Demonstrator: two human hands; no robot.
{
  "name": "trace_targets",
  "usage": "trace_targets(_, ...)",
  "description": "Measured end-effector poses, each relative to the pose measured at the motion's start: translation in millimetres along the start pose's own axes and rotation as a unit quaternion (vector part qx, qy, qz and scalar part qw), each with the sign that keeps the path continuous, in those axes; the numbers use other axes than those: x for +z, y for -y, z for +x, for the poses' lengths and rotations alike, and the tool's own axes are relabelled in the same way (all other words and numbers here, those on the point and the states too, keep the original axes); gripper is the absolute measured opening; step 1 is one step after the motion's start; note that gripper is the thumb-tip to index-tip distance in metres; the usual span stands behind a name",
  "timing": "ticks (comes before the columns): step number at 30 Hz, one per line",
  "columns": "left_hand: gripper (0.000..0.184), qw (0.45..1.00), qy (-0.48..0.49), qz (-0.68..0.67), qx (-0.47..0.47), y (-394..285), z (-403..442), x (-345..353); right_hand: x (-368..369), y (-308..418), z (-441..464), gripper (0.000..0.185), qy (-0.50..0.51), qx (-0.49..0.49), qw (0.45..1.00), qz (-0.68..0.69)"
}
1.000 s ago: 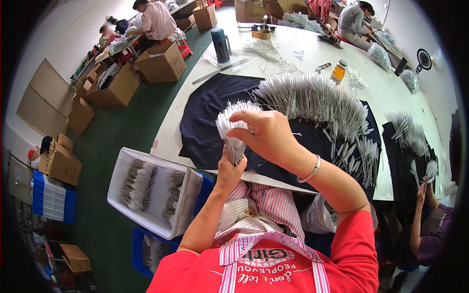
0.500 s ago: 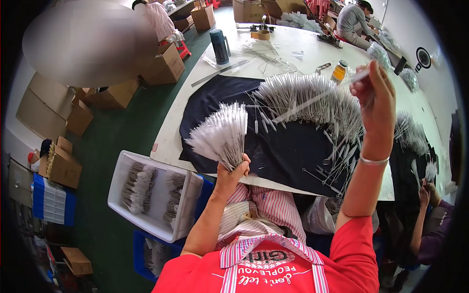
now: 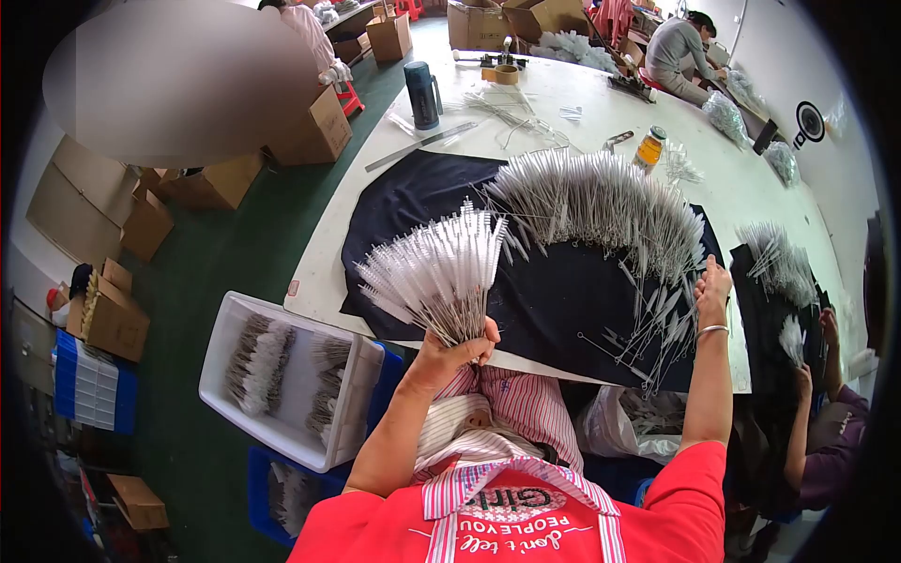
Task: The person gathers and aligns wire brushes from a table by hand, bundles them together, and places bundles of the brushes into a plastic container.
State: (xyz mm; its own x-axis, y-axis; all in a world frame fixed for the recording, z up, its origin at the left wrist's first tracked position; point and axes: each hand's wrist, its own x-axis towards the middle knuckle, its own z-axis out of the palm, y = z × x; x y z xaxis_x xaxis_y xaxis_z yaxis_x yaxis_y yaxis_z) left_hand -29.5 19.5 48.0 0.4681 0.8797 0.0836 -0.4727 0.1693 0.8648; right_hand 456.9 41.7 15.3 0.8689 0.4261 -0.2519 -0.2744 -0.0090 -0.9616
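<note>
A fanned bunch of white-bristled straw brushes [image 3: 436, 267] stands above the near left of the dark cloth [image 3: 554, 310]. My left hand [image 3: 460, 347] is closed around the wire stems at its lower end, bristles pointing up and away. At the right end of a long heap of similar brushes [image 3: 582, 192] is my right hand [image 3: 715, 291], its fingers curled together. Whatever it may pinch is too small to make out. Loose brushes [image 3: 657, 328] lie scattered between that hand and the cloth's front edge.
A white bin [image 3: 282, 446] holding bundled brushes stands at the left. A dark flask [image 3: 422, 96], a metal ruler [image 3: 418, 147], tape [image 3: 500, 73] and a yellow jar [image 3: 649, 148] are on the table [image 3: 324, 300]. At right, a co-worker's hands [image 3: 805, 380] hold brushes.
My right hand has come down from its raised position to the heap's right end; the long white brush it held is no longer in it. The left-hand bunch has shifted slightly right and spread.
</note>
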Motion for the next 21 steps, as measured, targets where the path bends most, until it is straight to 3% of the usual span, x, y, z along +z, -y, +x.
trace_targets(3, 0.013, 0.994, -0.026, 0.09, -0.056, -5.1, -2.7, -4.9, 1.3, 4.5, -23.2, 0.018, 0.105, 0.02, 0.994, 0.033)
trace_targets(6, 0.013, 0.996, -0.051, 0.058, -0.051, -1.1, -3.1, -6.8, -1.3, 17.4, -53.2, 0.018, 0.156, -0.012, 0.988, -0.011)
trace_targets(9, 0.013, 0.999, -0.039, -0.006, -0.009, 1.9, -4.8, 0.6, 0.7, 10.1, -65.9, 0.022, 0.061, 0.006, 0.997, -0.055)
trace_targets(11, 0.013, 0.998, -0.044, -0.033, -0.012, 3.9, -4.9, 11.6, 2.2, -3.6, -76.1, 0.031, 0.054, 0.003, 0.996, -0.07)
trace_targets(12, 0.013, 0.998, -0.043, -0.043, -0.016, 6.7, -3.5, 15.7, 6.6, -19.8, -66.7, 0.035, -0.007, -0.02, 0.994, -0.104)
trace_targets(13, 0.013, 0.998, -0.044, -0.051, -0.017, 7.6, -4.1, 17.9, 7.1, -31.4, -63.1, 0.042, -0.006, -0.1, 0.988, -0.116)
trace_targets(14, 0.015, 0.997, 0.007, -0.041, -0.059, 11.4, -2.7, 7.6, 1.2, -39.9, -55.9, 0.048, -0.063, -0.269, 0.92, -0.277)
trace_targets(15, 0.015, 0.996, 0.001, -0.038, -0.075, 17.0, -3.6, 4.2, 3.7, -52.0, -51.0, 0.053, -0.11, -0.424, 0.799, -0.412)
trace_targets(16, 0.019, 0.996, -0.015, -0.033, -0.077, 12.8, -3.4, 11.3, 19.1, -29.3, -86.2, 0.062, -0.116, -0.428, 0.783, -0.436)
trace_targets(17, 0.023, 0.996, -0.03, -0.027, -0.078, 8.1, -3.0, 18.7, 28.6, -30.1, -90.6, 0.062, -0.152, -0.542, 0.716, -0.412)
trace_targets(19, 0.034, 0.989, -0.046, -0.122, -0.075, 12.3, -1.7, 19.9, 54.4, 0.9, -158.9, 0.061, 0.115, -0.357, 0.873, -0.31)
trace_targets(20, 0.044, 0.987, -0.026, -0.133, -0.084, 15.8, -1.4, 12.1, 66.9, -0.5, -180.5, 0.058, 0.286, -0.255, 0.894, -0.232)
trace_targets(21, 0.044, 0.988, -0.033, -0.128, -0.08, 18.7, -1.3, 6.4, 78.9, -4.7, -202.0, 0.055, 0.443, -0.141, 0.873, -0.146)
